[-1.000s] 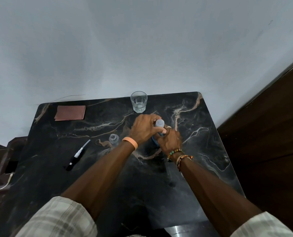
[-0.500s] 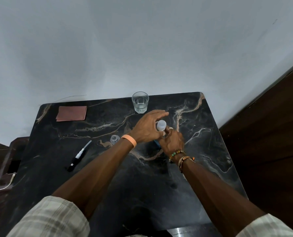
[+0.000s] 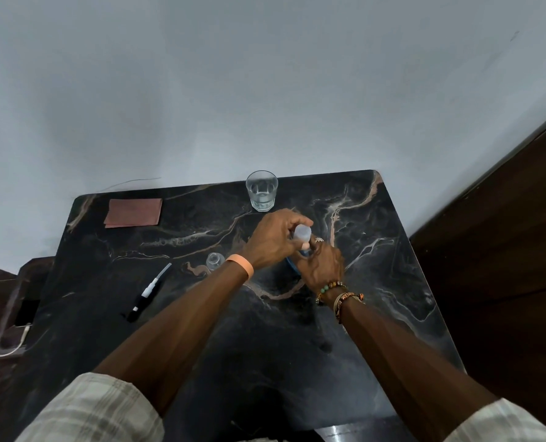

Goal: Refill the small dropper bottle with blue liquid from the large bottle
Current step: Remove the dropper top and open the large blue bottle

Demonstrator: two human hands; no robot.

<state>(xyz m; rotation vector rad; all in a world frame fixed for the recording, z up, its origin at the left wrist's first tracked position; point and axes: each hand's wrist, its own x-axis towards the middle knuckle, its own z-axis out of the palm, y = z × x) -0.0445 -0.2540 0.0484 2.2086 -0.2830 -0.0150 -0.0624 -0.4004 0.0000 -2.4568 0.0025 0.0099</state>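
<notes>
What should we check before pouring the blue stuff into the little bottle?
1. Large bottle held steady: ok, the right hand grips it.
2. Cap off: not ok, it sits on the bottle and the left hand grips it.
3. Small dropper bottle open: ok, the dropper lies beside it on the table.
4. Small bottle upright: ok.
5. Enough blue liquid: cannot tell, the hands hide it.
6. Water glass out of the way: ok, it stands apart behind the hands.
</notes>
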